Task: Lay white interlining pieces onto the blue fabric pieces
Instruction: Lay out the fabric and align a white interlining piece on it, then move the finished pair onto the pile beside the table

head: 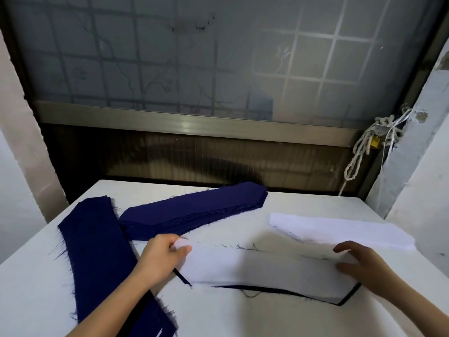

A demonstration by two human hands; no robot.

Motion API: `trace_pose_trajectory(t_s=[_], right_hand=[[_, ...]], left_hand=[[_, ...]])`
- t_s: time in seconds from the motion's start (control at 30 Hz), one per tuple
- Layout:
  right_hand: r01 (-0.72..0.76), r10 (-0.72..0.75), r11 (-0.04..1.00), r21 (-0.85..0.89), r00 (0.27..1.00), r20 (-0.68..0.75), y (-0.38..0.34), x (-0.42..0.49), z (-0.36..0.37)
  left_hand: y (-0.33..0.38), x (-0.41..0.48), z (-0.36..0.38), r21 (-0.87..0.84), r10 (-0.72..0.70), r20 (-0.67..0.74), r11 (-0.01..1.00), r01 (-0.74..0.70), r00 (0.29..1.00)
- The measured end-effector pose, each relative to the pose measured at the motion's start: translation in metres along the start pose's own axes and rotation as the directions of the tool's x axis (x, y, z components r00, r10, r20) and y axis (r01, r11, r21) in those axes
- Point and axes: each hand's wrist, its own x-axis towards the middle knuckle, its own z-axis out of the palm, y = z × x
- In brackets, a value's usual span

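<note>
A white interlining piece (262,268) lies across a blue fabric piece (349,296), of which only a thin dark rim shows along the near edge. My left hand (162,256) pinches the interlining's left end between thumb and fingers. At its right end my right hand (359,263) holds the piece, thumb on top and fingers spread over the edge. A stack of blue pieces (194,211) lies behind, and a long blue stack (97,251) runs down the left. More white interlining (345,229) is stacked at the right.
The white table (243,317) ends at a back edge just before a dark window frame (194,125). A knotted rope with a yellow padlock (374,142) hangs at the back right. A pale wall corner (413,166) stands to the right.
</note>
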Motion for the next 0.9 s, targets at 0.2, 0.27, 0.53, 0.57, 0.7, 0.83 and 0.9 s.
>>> trace_pose_trajectory(t_s=[0.2, 0.27, 0.53, 0.57, 0.7, 0.83, 0.9], right_hand=[[-0.016, 0.014, 1.000, -0.006, 0.967, -0.256, 0.011, -0.021, 0.032], [-0.014, 0.010, 1.000, -0.014, 0.956, -0.292, 0.013, -0.023, 0.036], [0.023, -0.066, 0.991, -0.129, 0.938, -0.342, 0.011, -0.026, 0.038], [0.037, -0.090, 0.986, -0.160, 0.937, -0.339, 0.012, -0.026, 0.039], [0.061, -0.130, 0.976, -0.207, 0.932, -0.339, 0.013, -0.026, 0.041], [0.057, -0.119, 0.983, -0.175, 0.921, -0.371, 0.016, -0.025, 0.041], [0.058, -0.120, 0.984, -0.171, 0.917, -0.380, 0.018, -0.024, 0.041]], left_hand=[[-0.012, 0.001, 0.007, 0.114, 0.000, -0.062, 0.993, 0.007, 0.998], [-0.012, 0.001, 0.007, 0.105, -0.009, -0.077, 0.994, 0.017, 0.997], [-0.013, 0.003, 0.009, 0.109, 0.006, -0.138, 0.994, 0.009, 0.990], [-0.013, 0.003, 0.010, 0.113, 0.006, -0.144, 0.994, 0.011, 0.990], [-0.013, 0.002, 0.009, 0.098, 0.016, -0.156, 0.995, 0.000, 0.988], [-0.013, 0.003, 0.006, -0.042, 0.014, -0.187, 0.999, -0.022, 0.982], [-0.012, 0.003, 0.005, -0.103, 0.005, -0.215, 0.994, -0.028, 0.977]])
